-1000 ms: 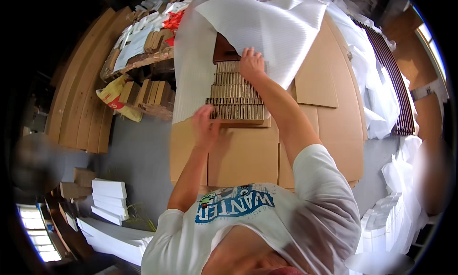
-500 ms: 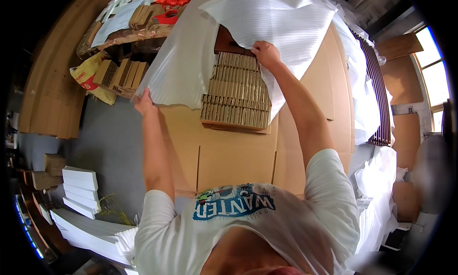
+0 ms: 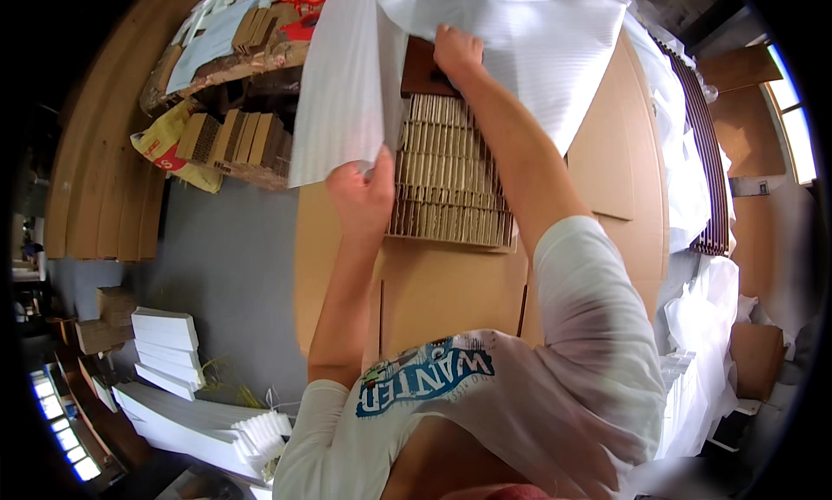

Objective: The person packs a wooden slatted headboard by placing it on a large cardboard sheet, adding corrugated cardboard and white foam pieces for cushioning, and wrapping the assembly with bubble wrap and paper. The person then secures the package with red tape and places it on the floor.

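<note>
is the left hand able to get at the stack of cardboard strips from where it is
Probably yes: the left hand grips the white foam sheet right at the left edge of the stack of cardboard strips, with nothing between them, though it would need to let go of the sheet first.

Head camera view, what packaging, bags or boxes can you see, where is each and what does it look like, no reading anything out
White foam sheet: top centre, thin, ribbed, gripped by left hand and right hand.
Corrugated cardboard stack: between the hands, brown, on edge.
Flat cardboard sheets: beneath the stack, tan.
Yellow bag: upper left, crumpled, red patches.
White flat boxes: lower left, stacked.
</note>
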`<action>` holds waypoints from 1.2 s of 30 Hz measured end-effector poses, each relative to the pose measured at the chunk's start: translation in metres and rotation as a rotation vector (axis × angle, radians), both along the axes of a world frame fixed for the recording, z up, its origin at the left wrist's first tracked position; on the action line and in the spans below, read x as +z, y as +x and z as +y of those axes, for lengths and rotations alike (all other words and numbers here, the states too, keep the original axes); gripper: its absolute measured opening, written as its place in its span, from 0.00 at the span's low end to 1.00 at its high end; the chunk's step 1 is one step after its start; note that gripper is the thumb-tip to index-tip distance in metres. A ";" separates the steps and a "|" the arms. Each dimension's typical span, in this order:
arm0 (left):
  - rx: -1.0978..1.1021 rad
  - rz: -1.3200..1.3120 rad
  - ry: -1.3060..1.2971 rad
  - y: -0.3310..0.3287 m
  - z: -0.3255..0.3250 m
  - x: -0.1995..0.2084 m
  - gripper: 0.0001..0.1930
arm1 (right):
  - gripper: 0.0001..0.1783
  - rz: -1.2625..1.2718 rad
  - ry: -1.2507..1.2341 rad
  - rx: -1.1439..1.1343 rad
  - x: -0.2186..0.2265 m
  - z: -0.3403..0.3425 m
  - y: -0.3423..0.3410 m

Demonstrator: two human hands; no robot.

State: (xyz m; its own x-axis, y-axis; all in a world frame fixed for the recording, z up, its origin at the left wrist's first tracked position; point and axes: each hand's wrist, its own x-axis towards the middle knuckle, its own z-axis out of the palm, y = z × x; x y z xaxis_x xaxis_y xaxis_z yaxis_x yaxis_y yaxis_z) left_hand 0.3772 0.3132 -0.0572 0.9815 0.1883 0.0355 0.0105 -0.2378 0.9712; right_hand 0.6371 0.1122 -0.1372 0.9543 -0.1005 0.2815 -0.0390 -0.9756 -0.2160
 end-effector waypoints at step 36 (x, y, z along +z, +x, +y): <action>-0.930 0.095 0.550 -0.019 -0.133 -0.041 0.10 | 0.08 -0.250 -0.092 0.291 -0.019 -0.029 -0.393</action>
